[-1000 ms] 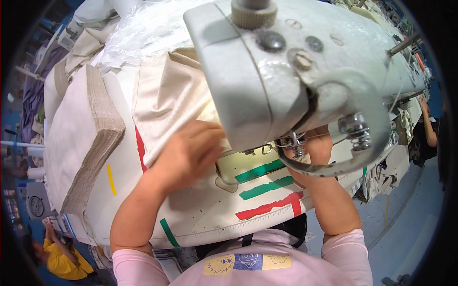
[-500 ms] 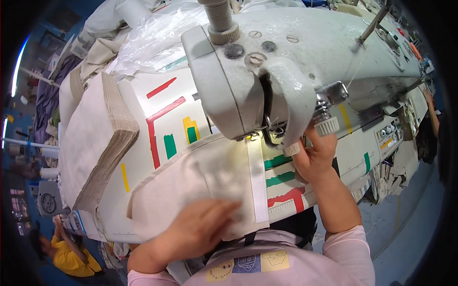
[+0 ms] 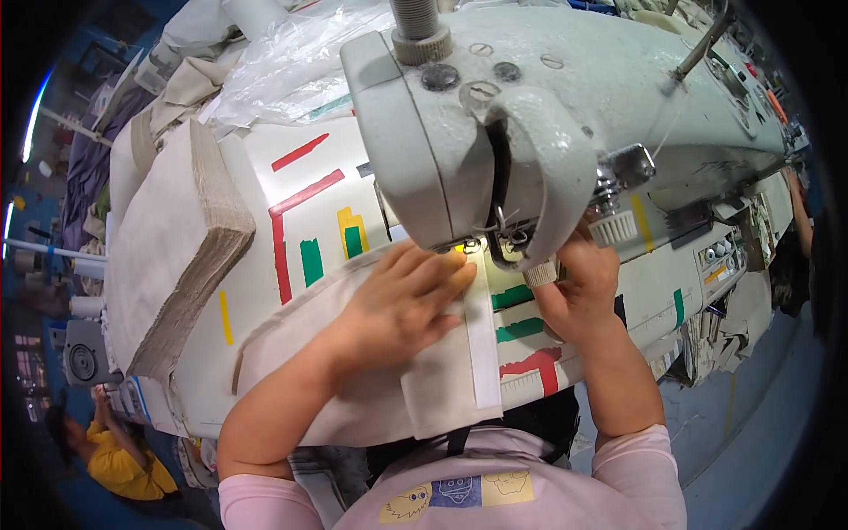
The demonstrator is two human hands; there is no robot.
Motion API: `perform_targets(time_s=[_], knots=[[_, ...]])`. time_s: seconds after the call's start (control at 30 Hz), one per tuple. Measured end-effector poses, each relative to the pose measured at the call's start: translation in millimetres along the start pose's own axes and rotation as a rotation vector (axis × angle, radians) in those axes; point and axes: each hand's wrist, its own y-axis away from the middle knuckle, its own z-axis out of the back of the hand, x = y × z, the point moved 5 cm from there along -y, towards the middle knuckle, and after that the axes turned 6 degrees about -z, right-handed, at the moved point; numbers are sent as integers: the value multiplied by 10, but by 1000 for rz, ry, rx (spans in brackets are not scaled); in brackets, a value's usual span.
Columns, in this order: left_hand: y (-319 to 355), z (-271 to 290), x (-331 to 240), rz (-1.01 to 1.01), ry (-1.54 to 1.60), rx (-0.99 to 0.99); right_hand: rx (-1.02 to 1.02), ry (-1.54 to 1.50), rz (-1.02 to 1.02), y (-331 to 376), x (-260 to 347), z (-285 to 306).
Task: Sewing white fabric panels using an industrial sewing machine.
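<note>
**Fabric piece held flat under the head of a sewing machine**

A beige fabric piece is seen spread across the white worktable, its far edge brought up beneath the grey-green sewing machine; a white strip lies along its right-hand edge, running from the needle area toward the person's body. The left hand is laid flat on the cloth, fingers spread and extended toward the needle, pressing rather than gripping; nothing is clasped in it. The right hand is raised just under the machine head, beside a white ribbed knob; whether its fingers are closed on anything cannot be told, since they are partly hidden by the machine. Coloured tape marks in red, green and yellow are visible on the table around the work; a thick stack of beige cut pieces stands to the left, well apart from the hands; clear plastic sheeting is bunched beyond it.

The step in hand is judged to be the positioning of the strip edge at the needle, before a seam is run; what is called for next, it is thought, is the edge kept aligned and the cloth kept taut and flat while it is fed, with fingertips held clear of the needle.
</note>
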Motion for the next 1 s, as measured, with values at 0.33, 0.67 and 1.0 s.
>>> perform_targets(time_s=[0.33, 0.67, 1.0], knots=[[54, -72, -73, 173, -13, -36, -81, 97, -79, 42, -49, 5], [78, -72, -27, 196, -4, 68, -72, 5, -104, -70, -209, -91], [90, -60, -52, 208, -29, 79, -97, -40, -19, -147, -219, -102]])
